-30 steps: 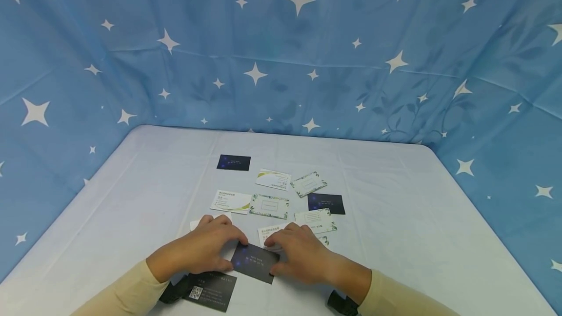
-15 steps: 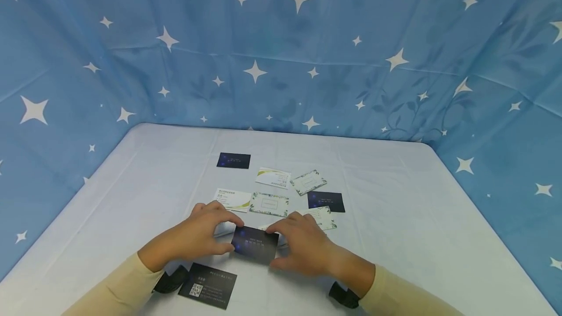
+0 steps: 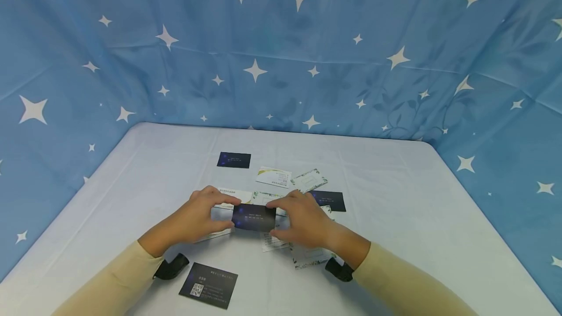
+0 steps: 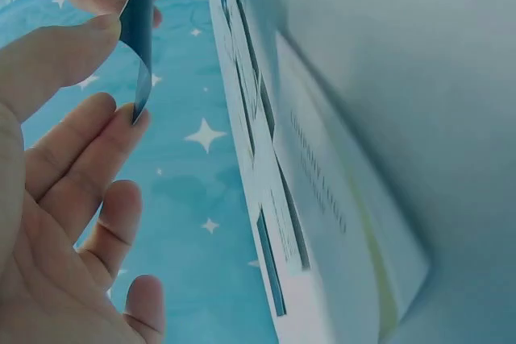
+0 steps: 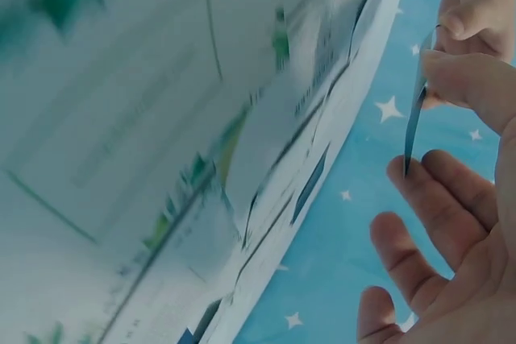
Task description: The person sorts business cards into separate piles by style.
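Head, held card: dark blue-black rectangular paper card [image 3: 253, 217], up off the white cloth-covered table [image 3: 395, 184], spanning the gap between both hands.
Head, left hand: left hand [image 3: 193, 216] pinches the card's left end, thumb at near edge, finger at far edge.
Head, right hand: right hand [image 3: 309, 221] pinches the right end the same way.
Head, near table: black rectangular card with white QR code [image 3: 210, 286], lying flat near the left forearm.
Head, far table: dark blue card [image 3: 234, 160] at far left; white card with gold curve [image 3: 274, 177] just beside white card with green leaf border [image 3: 309, 180]; second dark blue card [image 3: 330, 200] beyond the right hand. More white cards partly hidden by the hands.
Head, backdrop: blue fabric curtain with white stars [image 3: 281, 28].
Left wrist: thumb and fingertip grasp opposite edges; card bows slightly, well apart from the tabletop cards. Other fingers loose.
Right wrist: same thumb-and-finger pinch, remaining fingers loosely bent; nearest leaf-print card blurred.
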Motion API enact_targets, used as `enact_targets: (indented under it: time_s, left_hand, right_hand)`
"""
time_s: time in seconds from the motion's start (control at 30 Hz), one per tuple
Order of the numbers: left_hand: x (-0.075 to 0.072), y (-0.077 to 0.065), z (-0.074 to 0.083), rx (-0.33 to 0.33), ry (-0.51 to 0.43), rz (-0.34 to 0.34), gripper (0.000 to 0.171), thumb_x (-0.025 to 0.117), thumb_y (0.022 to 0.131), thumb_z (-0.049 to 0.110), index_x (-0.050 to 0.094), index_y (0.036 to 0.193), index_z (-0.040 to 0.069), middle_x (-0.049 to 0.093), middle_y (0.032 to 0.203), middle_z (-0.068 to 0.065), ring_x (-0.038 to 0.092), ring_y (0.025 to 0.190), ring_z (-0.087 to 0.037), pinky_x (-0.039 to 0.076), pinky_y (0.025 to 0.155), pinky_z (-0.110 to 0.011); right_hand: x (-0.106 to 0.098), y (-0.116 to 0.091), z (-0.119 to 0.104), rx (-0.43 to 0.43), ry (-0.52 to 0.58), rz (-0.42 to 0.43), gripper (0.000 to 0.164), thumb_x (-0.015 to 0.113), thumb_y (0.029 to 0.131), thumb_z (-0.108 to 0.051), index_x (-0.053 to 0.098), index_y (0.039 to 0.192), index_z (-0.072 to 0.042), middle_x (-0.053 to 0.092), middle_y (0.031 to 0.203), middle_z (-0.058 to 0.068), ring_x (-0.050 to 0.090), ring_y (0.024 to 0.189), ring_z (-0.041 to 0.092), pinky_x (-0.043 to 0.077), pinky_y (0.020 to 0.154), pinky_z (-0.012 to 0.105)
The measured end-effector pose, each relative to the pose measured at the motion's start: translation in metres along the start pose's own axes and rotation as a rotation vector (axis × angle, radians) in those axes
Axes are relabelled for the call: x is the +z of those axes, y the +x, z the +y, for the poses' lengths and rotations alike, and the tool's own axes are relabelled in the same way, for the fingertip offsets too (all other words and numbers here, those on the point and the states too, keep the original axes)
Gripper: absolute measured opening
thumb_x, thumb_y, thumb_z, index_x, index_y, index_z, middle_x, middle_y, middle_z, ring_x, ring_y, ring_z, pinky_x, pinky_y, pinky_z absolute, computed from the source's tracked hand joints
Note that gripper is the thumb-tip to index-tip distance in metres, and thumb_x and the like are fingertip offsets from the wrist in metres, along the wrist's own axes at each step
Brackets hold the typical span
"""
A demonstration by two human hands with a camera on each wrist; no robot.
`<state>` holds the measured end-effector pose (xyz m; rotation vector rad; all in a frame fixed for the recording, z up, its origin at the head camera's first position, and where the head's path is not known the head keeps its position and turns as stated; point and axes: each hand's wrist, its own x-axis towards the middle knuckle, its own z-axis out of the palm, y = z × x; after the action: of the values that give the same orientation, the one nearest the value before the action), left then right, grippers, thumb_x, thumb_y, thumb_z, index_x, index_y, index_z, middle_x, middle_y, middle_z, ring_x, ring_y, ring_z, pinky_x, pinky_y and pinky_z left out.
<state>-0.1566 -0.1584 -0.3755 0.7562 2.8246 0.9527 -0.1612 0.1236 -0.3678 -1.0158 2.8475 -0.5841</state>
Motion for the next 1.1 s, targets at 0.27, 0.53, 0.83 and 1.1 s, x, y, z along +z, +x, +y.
enact_targets:
  time_s: [0.27,0.53,0.83,1.1]
  left_hand:
    - [-0.012,0.015,-0.015,-0.036,0.011,0.035,0.045,0.078,0.089,0.028,0.067,0.132,0.018,0.058,0.116,-0.009,0.049,0.108,-0.032,0.041,0.087,-0.054]
    - [-0.025,0.04,-0.032,-0.079,0.061,0.039,0.048,0.073,0.094,0.024,0.061,0.139,0.016,0.057,0.122,-0.017,0.049,0.111,-0.035,0.038,0.09,-0.054]
    - [-0.037,0.064,-0.052,-0.157,0.042,0.046,0.058,0.079,0.088,0.025,0.057,0.142,0.016,0.054,0.124,-0.02,0.048,0.111,-0.033,0.039,0.09,-0.053]
    - [-0.036,0.082,-0.074,-0.166,0.133,0.061,0.047,0.071,0.096,0.022,0.059,0.14,0.014,0.058,0.127,-0.017,0.048,0.117,-0.032,0.03,0.099,-0.054]
  right_hand:
    - [-0.005,0.032,0.009,0.012,-0.01,0.005,0.052,0.077,0.088,-0.034,0.063,0.137,-0.019,0.067,0.12,0.003,0.053,0.113,0.024,0.038,0.093,0.05]
    - [-0.005,0.068,0.021,0.069,0.027,0.043,0.052,0.074,0.092,-0.035,0.061,0.139,-0.017,0.064,0.125,0.008,0.051,0.117,0.028,0.035,0.098,0.053]
    - [0.003,0.103,0.029,0.11,0.092,0.075,0.05,0.07,0.095,-0.034,0.06,0.14,-0.015,0.064,0.127,0.009,0.049,0.123,0.032,0.032,0.102,0.056]
    - [0.013,0.133,0.034,0.18,0.113,0.004,0.051,0.065,0.098,-0.037,0.055,0.144,-0.017,0.064,0.129,0.008,0.048,0.125,0.03,0.034,0.104,0.05]
